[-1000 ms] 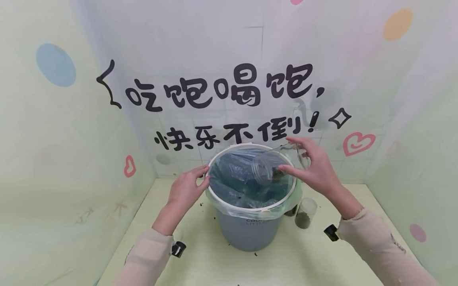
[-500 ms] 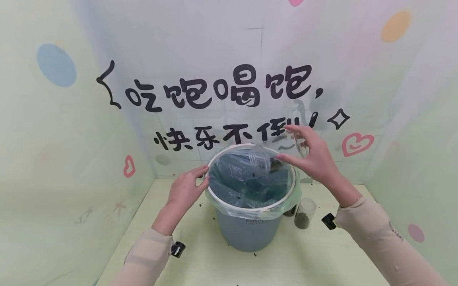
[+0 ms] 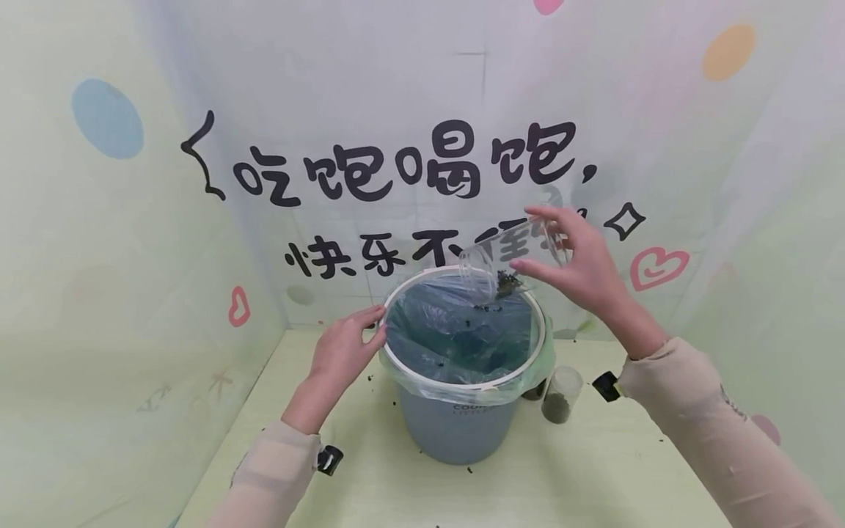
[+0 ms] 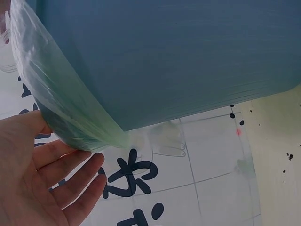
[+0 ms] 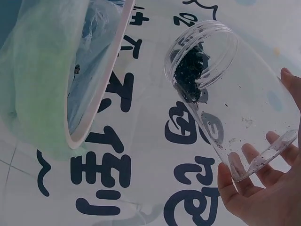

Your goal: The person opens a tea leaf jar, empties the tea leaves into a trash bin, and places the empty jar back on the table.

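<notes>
At the left rim of the blue-grey trash can (image 3: 458, 433), my left hand (image 3: 345, 350) holds the edge with thumb and fingertips. A white ring (image 3: 465, 387) keeps a translucent green bag (image 4: 70, 94) over the can's mouth. My right hand (image 3: 581, 260) grips a clear jar (image 5: 254, 94) round its base, above the can's right back side. The jar lies tilted, its open mouth toward the can. Dark crumbly bits (image 5: 190, 70) are heaped near that mouth, and some are falling below it. Fine specks cling to the jar wall.
Right of the can, a small clear container (image 3: 562, 394) with dark material stands on the pale table (image 3: 317, 484). Another dark item (image 3: 535, 391) is partly hidden beside the can. Dark crumbs dot the tabletop. A printed curtain (image 3: 370, 73) closes off the back and sides.
My right hand has raised the jar, and the dark bits in it have slid closer to its mouth, some dropping out. My left hand stays at the rim.
</notes>
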Demonstrator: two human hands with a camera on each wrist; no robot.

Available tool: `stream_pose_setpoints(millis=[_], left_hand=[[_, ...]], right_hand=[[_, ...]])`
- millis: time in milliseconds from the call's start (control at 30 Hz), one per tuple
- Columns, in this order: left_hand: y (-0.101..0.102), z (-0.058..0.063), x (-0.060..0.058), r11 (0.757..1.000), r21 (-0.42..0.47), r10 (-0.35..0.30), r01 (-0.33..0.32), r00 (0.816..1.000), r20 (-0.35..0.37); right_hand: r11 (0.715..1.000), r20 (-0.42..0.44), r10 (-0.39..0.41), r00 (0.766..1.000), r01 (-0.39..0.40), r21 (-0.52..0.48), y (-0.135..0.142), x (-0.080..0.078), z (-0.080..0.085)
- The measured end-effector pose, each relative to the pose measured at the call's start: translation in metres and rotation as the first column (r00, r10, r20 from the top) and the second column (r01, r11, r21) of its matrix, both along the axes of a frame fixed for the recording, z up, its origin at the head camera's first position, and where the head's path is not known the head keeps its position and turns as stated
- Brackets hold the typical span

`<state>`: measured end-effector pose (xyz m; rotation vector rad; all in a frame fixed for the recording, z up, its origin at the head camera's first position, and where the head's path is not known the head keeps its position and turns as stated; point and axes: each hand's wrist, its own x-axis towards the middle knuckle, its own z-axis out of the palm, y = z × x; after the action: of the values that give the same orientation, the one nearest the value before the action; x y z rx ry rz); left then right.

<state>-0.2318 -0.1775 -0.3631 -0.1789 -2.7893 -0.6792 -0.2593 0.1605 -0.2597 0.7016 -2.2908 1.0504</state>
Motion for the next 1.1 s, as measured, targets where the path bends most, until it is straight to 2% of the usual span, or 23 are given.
stream_pose_setpoints(millis=[567, 1100], left_hand=[[0.001, -0.001, -0.001, 1.0, -0.007, 0.004, -0.004, 1.0, -0.006], [0.001, 0.0, 0.001, 1.0, -0.002, 0.005, -0.005, 1.0, -0.009]], right_hand=[[0.999, 0.032, -0.017, 0.999, 0.016, 0.042, 0.001, -0.012, 0.016], [0.998, 0.042, -0.012, 0.999, 0.009, 0.067, 0.002, -0.016, 0.024]])
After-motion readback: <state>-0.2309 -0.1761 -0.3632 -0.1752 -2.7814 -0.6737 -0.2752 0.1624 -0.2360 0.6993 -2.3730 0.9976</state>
